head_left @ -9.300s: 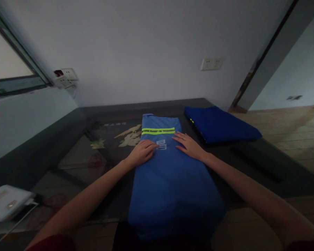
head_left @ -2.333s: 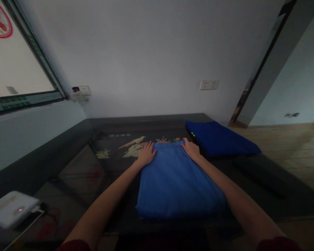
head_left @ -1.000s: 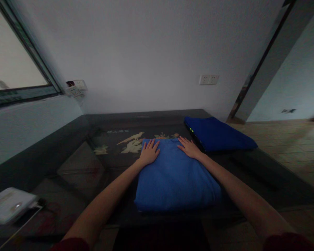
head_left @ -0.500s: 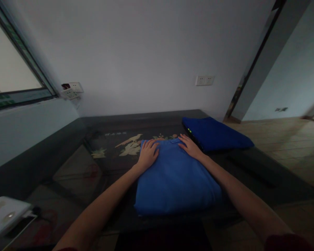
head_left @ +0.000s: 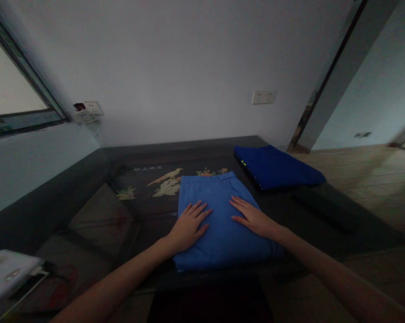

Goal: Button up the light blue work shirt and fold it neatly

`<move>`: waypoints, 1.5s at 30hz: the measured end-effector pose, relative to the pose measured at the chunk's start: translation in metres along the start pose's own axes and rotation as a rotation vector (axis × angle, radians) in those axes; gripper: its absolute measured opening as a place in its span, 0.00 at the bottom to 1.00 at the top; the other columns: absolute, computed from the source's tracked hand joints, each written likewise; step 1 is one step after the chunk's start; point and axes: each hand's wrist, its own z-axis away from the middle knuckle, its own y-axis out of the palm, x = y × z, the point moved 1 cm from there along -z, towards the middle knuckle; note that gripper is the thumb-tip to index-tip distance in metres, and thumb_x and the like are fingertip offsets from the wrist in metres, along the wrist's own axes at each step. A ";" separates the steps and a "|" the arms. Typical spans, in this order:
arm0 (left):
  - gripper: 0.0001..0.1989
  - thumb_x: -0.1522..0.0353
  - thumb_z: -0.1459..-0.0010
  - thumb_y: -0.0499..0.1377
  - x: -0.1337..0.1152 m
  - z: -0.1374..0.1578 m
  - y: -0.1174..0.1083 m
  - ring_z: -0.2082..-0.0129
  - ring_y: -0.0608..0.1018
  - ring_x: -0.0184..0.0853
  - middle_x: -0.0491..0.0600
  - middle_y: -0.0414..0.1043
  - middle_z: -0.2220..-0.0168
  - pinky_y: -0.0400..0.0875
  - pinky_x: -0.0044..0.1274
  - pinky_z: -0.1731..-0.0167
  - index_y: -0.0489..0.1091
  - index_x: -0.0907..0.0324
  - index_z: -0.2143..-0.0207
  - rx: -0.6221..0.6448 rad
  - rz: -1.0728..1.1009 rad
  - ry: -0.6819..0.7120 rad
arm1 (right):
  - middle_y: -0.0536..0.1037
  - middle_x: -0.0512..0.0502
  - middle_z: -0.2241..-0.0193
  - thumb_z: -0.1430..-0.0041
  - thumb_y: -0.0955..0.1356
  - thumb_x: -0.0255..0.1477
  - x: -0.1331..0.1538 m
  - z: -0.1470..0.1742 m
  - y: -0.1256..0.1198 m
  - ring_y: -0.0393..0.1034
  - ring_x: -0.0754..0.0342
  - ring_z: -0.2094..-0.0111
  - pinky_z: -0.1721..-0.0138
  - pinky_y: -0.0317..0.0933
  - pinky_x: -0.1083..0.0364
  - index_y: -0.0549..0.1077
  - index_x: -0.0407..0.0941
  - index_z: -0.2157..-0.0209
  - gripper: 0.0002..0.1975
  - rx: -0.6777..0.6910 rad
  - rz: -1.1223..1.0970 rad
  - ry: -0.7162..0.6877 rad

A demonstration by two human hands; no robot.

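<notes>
Folded light-blue trousers (head_left: 219,242) lie flat at the near edge of a dark table, their waistband with a small tab at the far end. My left hand (head_left: 189,226) rests palm down on their left side, fingers spread. On the right side my right hand (head_left: 253,217) also lies flat, fingers stretched toward the middle. Neither hand grips the cloth. The lower folds tuck underneath and stay hidden.
A darker blue folded cloth (head_left: 279,168) lies at the table's right rear. The dark glossy table (head_left: 145,157) carries a bird-and-flower picture and meets the wall. A white device (head_left: 14,273) with a cable stands at the left front. Wall sockets (head_left: 263,97) are behind.
Both hands have slid from the waistband toward me, down to the middle of the trousers, uncovering the waistband. The camera view has shifted slightly.
</notes>
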 end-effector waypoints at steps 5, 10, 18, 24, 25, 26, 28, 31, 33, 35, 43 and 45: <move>0.24 0.61 0.35 0.48 0.001 -0.002 0.004 0.35 0.54 0.40 0.50 0.53 0.35 0.49 0.40 0.37 0.55 0.51 0.37 -0.006 -0.102 0.014 | 0.53 0.41 0.36 0.36 0.56 0.46 -0.008 0.006 0.005 0.44 0.47 0.35 0.35 0.40 0.42 0.56 0.42 0.37 0.32 -0.013 0.042 -0.018; 0.24 0.61 0.35 0.48 -0.003 0.001 0.005 0.35 0.55 0.40 0.50 0.53 0.35 0.49 0.40 0.37 0.55 0.51 0.38 -0.016 -0.087 0.007 | 0.56 0.44 0.36 0.36 0.58 0.44 -0.010 0.009 0.002 0.47 0.48 0.35 0.35 0.42 0.42 0.59 0.46 0.38 0.29 -0.042 0.030 -0.064; 0.21 0.62 0.37 0.50 0.014 -0.001 -0.027 0.38 0.62 0.38 0.52 0.57 0.37 0.56 0.36 0.39 0.62 0.54 0.42 0.021 0.455 -0.044 | 0.72 0.43 0.47 0.39 0.62 0.43 -0.007 0.018 -0.019 0.64 0.46 0.44 0.42 0.56 0.43 0.70 0.47 0.47 0.23 -0.217 -0.334 0.048; 0.21 0.57 0.41 0.53 0.021 0.030 -0.084 0.48 0.72 0.40 0.52 0.71 0.48 0.65 0.35 0.45 0.67 0.57 0.48 -0.169 0.620 -0.251 | 0.80 0.44 0.63 0.43 0.65 0.44 -0.005 0.086 -0.050 0.74 0.47 0.59 0.55 0.67 0.49 0.77 0.46 0.61 0.18 -0.441 -0.445 0.301; 0.21 0.57 0.41 0.53 0.017 0.039 -0.085 0.50 0.74 0.40 0.53 0.72 0.50 0.66 0.35 0.47 0.68 0.58 0.50 -0.232 0.605 -0.312 | 0.80 0.44 0.65 0.44 0.66 0.45 -0.007 0.099 -0.051 0.74 0.47 0.61 0.57 0.68 0.50 0.77 0.46 0.63 0.18 -0.464 -0.419 0.341; 0.21 0.56 0.41 0.52 0.012 0.050 -0.083 0.53 0.75 0.40 0.53 0.73 0.52 0.68 0.33 0.49 0.68 0.59 0.51 -0.310 0.599 -0.386 | 0.80 0.44 0.66 0.44 0.66 0.46 -0.009 0.112 -0.051 0.74 0.47 0.63 0.59 0.68 0.51 0.77 0.47 0.65 0.18 -0.473 -0.386 0.375; 0.21 0.56 0.40 0.51 0.002 0.070 -0.070 0.59 0.76 0.38 0.53 0.74 0.57 0.70 0.30 0.55 0.67 0.60 0.52 -0.463 0.600 -0.540 | 0.79 0.45 0.68 0.45 0.66 0.48 -0.013 0.133 -0.047 0.74 0.48 0.65 0.63 0.68 0.51 0.77 0.47 0.68 0.18 -0.426 -0.323 0.403; 0.25 0.55 0.40 0.51 -0.011 0.092 -0.037 0.62 0.77 0.36 0.50 0.74 0.63 0.70 0.29 0.57 0.61 0.61 0.46 -0.476 0.593 -0.653 | 0.78 0.45 0.69 0.48 0.67 0.49 -0.016 0.149 -0.035 0.72 0.48 0.67 0.66 0.67 0.51 0.77 0.49 0.68 0.19 -0.317 -0.265 0.345; 0.27 0.56 0.40 0.50 -0.015 0.101 -0.019 0.62 0.77 0.36 0.49 0.74 0.65 0.70 0.30 0.56 0.57 0.61 0.42 -0.392 0.600 -0.667 | 0.77 0.45 0.68 0.52 0.69 0.50 -0.015 0.151 -0.026 0.71 0.48 0.67 0.66 0.67 0.50 0.77 0.49 0.66 0.21 -0.315 -0.228 0.297; 0.27 0.57 0.39 0.50 -0.018 0.106 -0.011 0.60 0.76 0.36 0.50 0.74 0.63 0.69 0.30 0.55 0.57 0.60 0.41 -0.324 0.614 -0.651 | 0.76 0.43 0.67 0.55 0.71 0.51 -0.014 0.148 -0.018 0.70 0.47 0.66 0.64 0.67 0.48 0.75 0.48 0.64 0.23 -0.344 -0.167 0.267; 0.25 0.59 0.46 0.59 -0.025 0.117 -0.015 0.46 0.71 0.43 0.52 0.68 0.45 0.64 0.36 0.45 0.66 0.54 0.46 -0.194 0.617 -0.547 | 0.75 0.44 0.68 0.49 0.68 0.47 -0.006 0.132 -0.007 0.69 0.46 0.65 0.63 0.64 0.47 0.71 0.47 0.69 0.17 -0.421 -0.101 0.301; 0.24 0.59 0.46 0.59 -0.027 0.117 -0.015 0.46 0.71 0.42 0.51 0.69 0.46 0.64 0.36 0.45 0.66 0.53 0.46 -0.180 0.639 -0.551 | 0.75 0.44 0.64 0.49 0.69 0.46 -0.002 0.131 -0.012 0.70 0.47 0.63 0.62 0.66 0.49 0.71 0.48 0.69 0.16 -0.448 -0.220 0.298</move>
